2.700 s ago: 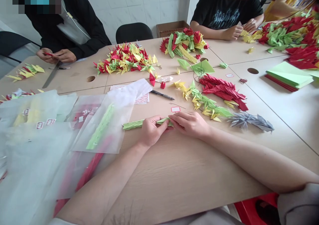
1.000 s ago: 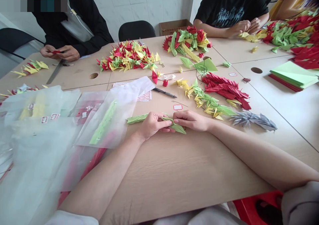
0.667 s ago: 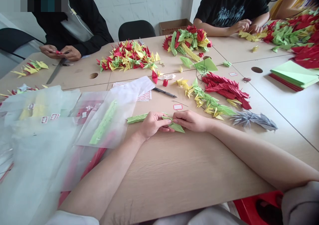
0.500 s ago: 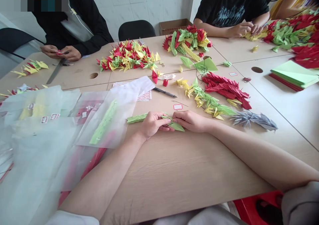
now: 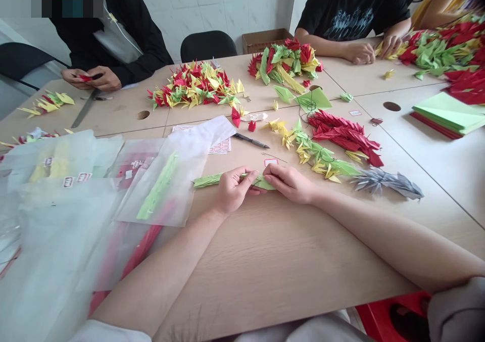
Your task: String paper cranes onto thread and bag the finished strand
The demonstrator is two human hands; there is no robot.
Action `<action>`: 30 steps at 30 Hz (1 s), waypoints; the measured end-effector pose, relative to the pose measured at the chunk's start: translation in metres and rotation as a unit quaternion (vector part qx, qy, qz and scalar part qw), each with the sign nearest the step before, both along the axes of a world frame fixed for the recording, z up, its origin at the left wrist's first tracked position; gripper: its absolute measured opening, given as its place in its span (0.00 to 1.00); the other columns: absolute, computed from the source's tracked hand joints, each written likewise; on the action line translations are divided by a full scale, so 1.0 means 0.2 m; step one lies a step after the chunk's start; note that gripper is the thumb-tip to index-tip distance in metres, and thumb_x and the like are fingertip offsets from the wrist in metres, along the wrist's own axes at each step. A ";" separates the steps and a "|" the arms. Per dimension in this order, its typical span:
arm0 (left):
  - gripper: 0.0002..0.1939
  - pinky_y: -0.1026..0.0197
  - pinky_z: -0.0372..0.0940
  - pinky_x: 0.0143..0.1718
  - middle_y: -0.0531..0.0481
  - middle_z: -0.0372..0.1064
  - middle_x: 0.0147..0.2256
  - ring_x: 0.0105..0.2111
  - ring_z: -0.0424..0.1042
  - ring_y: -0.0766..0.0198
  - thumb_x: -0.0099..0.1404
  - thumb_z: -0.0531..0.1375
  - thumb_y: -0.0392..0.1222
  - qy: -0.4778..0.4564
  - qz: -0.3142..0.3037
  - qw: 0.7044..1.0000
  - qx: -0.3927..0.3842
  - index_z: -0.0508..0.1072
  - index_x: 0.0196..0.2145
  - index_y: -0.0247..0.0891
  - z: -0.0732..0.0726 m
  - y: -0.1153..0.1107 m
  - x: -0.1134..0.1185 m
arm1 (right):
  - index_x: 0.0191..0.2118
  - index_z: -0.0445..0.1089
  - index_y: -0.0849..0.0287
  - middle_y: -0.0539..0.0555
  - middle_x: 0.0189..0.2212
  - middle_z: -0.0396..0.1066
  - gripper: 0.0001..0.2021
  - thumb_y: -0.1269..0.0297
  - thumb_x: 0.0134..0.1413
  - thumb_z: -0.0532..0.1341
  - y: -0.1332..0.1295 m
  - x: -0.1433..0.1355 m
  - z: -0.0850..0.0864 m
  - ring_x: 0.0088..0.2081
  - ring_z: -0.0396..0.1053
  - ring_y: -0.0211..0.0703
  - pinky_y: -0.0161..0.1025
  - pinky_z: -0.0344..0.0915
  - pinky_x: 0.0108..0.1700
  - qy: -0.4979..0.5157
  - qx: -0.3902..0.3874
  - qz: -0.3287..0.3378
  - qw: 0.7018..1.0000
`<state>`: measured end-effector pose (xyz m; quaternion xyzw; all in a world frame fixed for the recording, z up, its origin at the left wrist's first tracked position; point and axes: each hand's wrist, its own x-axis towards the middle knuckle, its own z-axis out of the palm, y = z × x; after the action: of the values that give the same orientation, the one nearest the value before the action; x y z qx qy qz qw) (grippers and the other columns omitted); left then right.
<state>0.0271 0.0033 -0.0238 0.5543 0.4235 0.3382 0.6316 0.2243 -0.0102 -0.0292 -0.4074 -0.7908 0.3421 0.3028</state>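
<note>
Close above the table, my left hand (image 5: 235, 188) is closed, thumb over fingers, on a folded piece of green paper (image 5: 262, 182). My right hand (image 5: 290, 183) pinches the other end of that paper, and its fingers cover the tip. A bundle of folded green paper (image 5: 207, 180) lies on the table just left of my left hand, partly behind it. Beyond my right hand are a small red-bordered label (image 5: 270, 162), a thin needle-like piece and a string of yellow and green folded paper (image 5: 310, 150).
Stacked translucent bags (image 5: 68, 221) cover the left side. A black pen (image 5: 250, 140) lies ahead, with red (image 5: 344, 135) and grey (image 5: 386, 182) folded paper to the right. Mixed paper piles (image 5: 197, 85) stand farther back. Two co-workers' hands work across the table; green sheets (image 5: 449, 110) are stacked at right.
My right hand has shifted slightly right and now covers the green paper's tip, which stuck out below the fingers before. The far right co-worker's hands have moved apart.
</note>
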 end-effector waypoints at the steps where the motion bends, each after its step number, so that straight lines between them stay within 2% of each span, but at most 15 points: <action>1: 0.20 0.63 0.75 0.30 0.48 0.75 0.30 0.28 0.79 0.59 0.61 0.63 0.57 -0.002 0.011 1.000 0.007 0.73 0.34 0.34 0.00 0.00 0.00 | 0.34 0.60 0.58 0.51 0.29 0.63 0.10 0.62 0.68 0.50 0.00 0.00 0.00 0.30 0.59 0.38 0.35 0.58 0.35 0.018 0.002 -0.010 1.000; 4: 0.20 0.61 0.75 0.31 0.50 0.74 0.30 0.30 0.79 0.58 0.61 0.63 0.58 -0.009 0.021 1.000 0.003 0.71 0.31 0.35 0.00 0.01 0.00 | 0.33 0.59 0.57 0.52 0.30 0.63 0.11 0.61 0.68 0.49 0.00 -0.01 0.01 0.32 0.60 0.40 0.37 0.59 0.37 0.047 0.024 -0.042 0.998; 7: 0.20 0.59 0.75 0.32 0.51 0.72 0.29 0.30 0.79 0.57 0.61 0.63 0.58 -0.015 0.008 1.000 -0.006 0.71 0.28 0.36 0.00 0.01 -0.01 | 0.32 0.59 0.57 0.52 0.30 0.63 0.11 0.62 0.68 0.49 -0.01 -0.01 0.02 0.32 0.60 0.40 0.37 0.58 0.38 0.049 0.044 -0.047 0.997; 13: 0.18 0.57 0.75 0.37 0.50 0.74 0.31 0.33 0.76 0.59 0.58 0.66 0.54 -0.016 -0.017 1.000 -0.007 0.76 0.33 0.34 -0.01 0.00 -0.01 | 0.32 0.60 0.57 0.52 0.30 0.64 0.10 0.64 0.68 0.50 -0.01 -0.01 0.00 0.33 0.61 0.40 0.37 0.59 0.38 0.043 0.064 -0.038 0.996; 16: 0.17 0.59 0.75 0.37 0.50 0.74 0.30 0.33 0.75 0.60 0.57 0.67 0.52 -0.005 -0.003 1.000 0.014 0.77 0.33 0.33 -0.02 0.00 0.00 | 0.32 0.61 0.58 0.52 0.30 0.64 0.11 0.62 0.67 0.51 0.00 -0.01 0.01 0.33 0.61 0.39 0.36 0.59 0.38 0.042 0.033 -0.048 0.997; 19: 0.18 0.61 0.74 0.36 0.50 0.73 0.32 0.34 0.76 0.60 0.61 0.64 0.54 0.011 -0.009 0.999 0.032 0.77 0.34 0.35 -0.03 0.00 0.00 | 0.34 0.63 0.59 0.51 0.30 0.65 0.10 0.58 0.65 0.55 0.00 0.00 0.02 0.33 0.62 0.39 0.35 0.59 0.36 0.059 -0.027 -0.054 0.996; 24: 0.20 0.60 0.74 0.37 0.51 0.73 0.35 0.32 0.77 0.61 0.65 0.59 0.58 0.001 -0.020 1.000 0.015 0.75 0.36 0.36 -0.03 0.00 0.01 | 0.35 0.65 0.60 0.50 0.30 0.66 0.11 0.56 0.63 0.58 0.01 0.01 0.01 0.32 0.63 0.38 0.34 0.60 0.35 0.126 -0.080 -0.062 0.987; 30: 0.17 0.63 0.72 0.37 0.49 0.74 0.32 0.35 0.74 0.61 0.59 0.66 0.53 0.035 -0.022 0.998 0.051 0.76 0.35 0.34 -0.03 0.00 0.00 | 0.34 0.67 0.60 0.52 0.31 0.67 0.14 0.53 0.59 0.62 0.00 0.00 0.01 0.33 0.64 0.39 0.35 0.61 0.35 0.148 -0.116 -0.050 0.981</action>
<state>0.0273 0.0034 -0.0303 0.6063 0.4152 0.3263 0.5946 0.2246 -0.0093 -0.0267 -0.4232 -0.6708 0.4728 0.3838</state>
